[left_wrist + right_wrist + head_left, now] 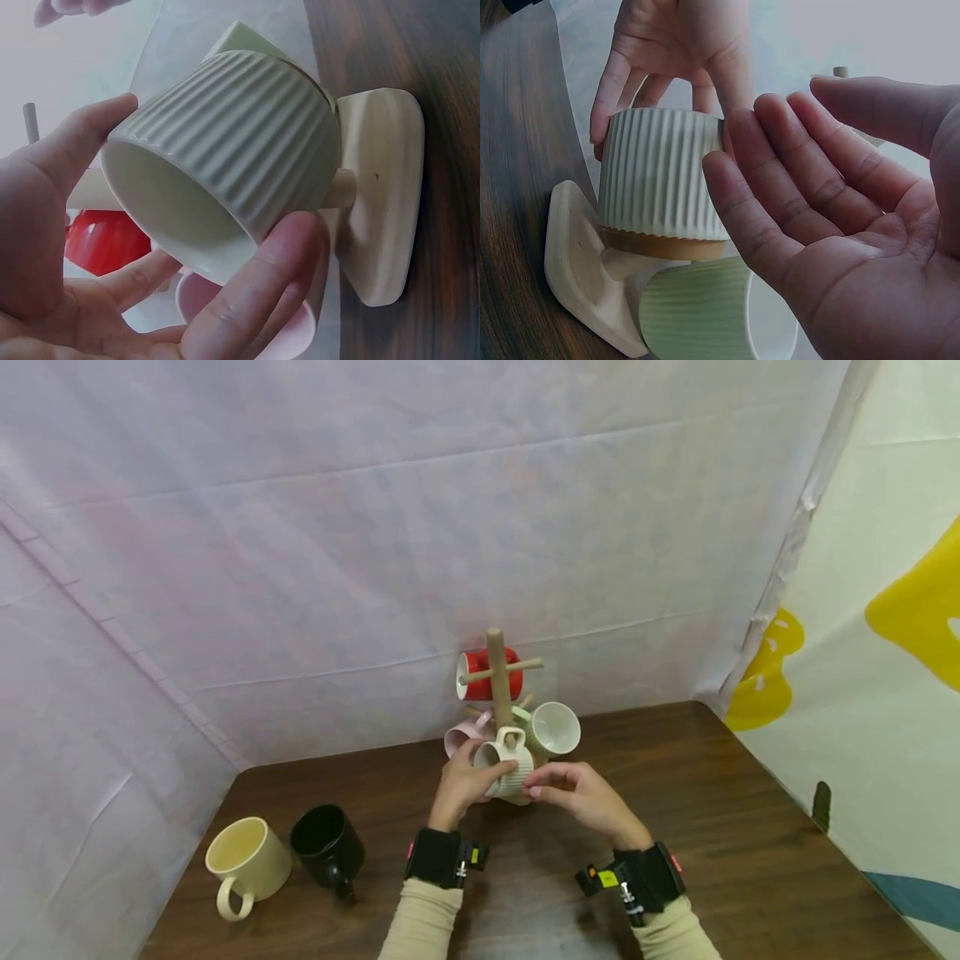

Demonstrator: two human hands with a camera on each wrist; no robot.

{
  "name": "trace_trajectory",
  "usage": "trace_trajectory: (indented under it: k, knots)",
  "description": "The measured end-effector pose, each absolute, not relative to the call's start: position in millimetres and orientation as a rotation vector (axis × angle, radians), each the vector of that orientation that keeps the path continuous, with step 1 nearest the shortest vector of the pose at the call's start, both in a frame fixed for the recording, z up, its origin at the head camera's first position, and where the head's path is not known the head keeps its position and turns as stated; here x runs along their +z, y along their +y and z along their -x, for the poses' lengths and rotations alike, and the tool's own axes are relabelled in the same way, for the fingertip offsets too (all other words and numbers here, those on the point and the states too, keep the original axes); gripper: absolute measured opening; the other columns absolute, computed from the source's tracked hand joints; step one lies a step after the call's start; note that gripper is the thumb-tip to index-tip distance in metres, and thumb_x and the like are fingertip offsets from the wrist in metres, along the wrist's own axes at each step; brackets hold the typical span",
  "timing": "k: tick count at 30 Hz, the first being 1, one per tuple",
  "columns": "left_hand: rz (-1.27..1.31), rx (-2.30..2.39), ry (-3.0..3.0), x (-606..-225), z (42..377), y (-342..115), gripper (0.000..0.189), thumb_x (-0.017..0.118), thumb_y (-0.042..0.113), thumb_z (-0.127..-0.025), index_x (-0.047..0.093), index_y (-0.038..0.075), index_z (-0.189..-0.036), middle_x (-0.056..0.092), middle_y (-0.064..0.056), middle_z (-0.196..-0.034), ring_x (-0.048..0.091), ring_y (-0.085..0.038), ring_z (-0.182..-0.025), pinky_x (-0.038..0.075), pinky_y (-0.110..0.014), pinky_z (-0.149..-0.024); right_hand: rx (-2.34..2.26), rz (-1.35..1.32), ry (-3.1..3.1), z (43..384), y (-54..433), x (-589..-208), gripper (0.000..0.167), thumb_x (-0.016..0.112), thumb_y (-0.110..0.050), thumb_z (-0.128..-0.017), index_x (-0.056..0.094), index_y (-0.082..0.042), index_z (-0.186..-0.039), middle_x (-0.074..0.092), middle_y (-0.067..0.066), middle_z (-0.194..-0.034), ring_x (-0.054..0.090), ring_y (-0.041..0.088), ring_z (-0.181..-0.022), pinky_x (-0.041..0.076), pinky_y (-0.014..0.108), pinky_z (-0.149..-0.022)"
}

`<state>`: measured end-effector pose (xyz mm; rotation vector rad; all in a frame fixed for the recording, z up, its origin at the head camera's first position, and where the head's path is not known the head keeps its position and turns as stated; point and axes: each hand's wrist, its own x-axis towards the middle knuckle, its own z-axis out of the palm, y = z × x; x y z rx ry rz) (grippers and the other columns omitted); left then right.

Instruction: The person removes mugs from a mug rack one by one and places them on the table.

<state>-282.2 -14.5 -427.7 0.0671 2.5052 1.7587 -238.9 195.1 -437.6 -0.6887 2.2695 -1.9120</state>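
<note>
A white ribbed mug (pixel 517 779) with a brown base band lies sideways at the front of a wooden mug tree (pixel 497 681), its handle up against the post. My left hand (pixel 459 785) grips it round the rim, thumb on one side and fingers on the other, as the left wrist view shows. Beside the mug's base is my right hand (pixel 588 797), its fingers loosely bent and nothing held in them. Whether its fingertips touch the mug I cannot tell. Around the post hang a green mug (pixel 697 309), a pink mug (pixel 300 331) and a red mug (pixel 105 244).
On the left of the brown wooden table (pixel 720 802) stand a cream mug (pixel 266 864) and a black mug (pixel 330 842). A pale cloth wall (pixel 360 568) rises close behind the mug tree. The tree's wooden base (pixel 382 202) sits on the table.
</note>
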Motion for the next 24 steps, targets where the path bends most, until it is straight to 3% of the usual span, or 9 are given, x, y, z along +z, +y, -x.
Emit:
trace_trajectory:
  k: [11, 17, 24]
  knots:
    - [-0.111, 1.715, 2.542, -416, 271, -25, 0.071, 0.086, 0.039, -0.075, 0.057, 0.015, -0.134, 0.054, -0.017, -0.137, 0.061, -0.031, -0.104, 0.059, -0.038, -0.065, -1.927, 0.691, 2.257, 236, 196, -435, 0.03, 0.068, -0.016, -0.094, 0.067, 0.006, -0.114, 0.068, 0.025, -0.111, 0.068, 0.027, -0.1, 0.055, 0.035, -0.088]
    - [-0.174, 1.63, 2.601, -412, 264, -33, 0.069, 0.086, 0.039, -0.075, 0.058, 0.014, -0.133, 0.055, -0.016, -0.138, 0.061, -0.029, -0.103, 0.058, -0.035, -0.061, -1.937, 0.671, 2.223, 235, 195, -433, 0.033, 0.069, -0.018, -0.094, 0.065, 0.007, -0.116, 0.067, 0.028, -0.112, 0.068, 0.028, -0.1, 0.054, 0.043, -0.092]
    - [-0.228, 1.569, 2.623, -407, 259, -39, 0.066, 0.085, 0.044, -0.075, 0.059, 0.018, -0.13, 0.057, -0.013, -0.134, 0.06, -0.029, -0.105, 0.057, -0.034, -0.063, -1.929, 0.678, 2.244, 235, 194, -432, 0.031, 0.069, -0.017, -0.094, 0.066, 0.006, -0.115, 0.067, 0.029, -0.112, 0.068, 0.023, -0.099, 0.054, 0.029, -0.087]
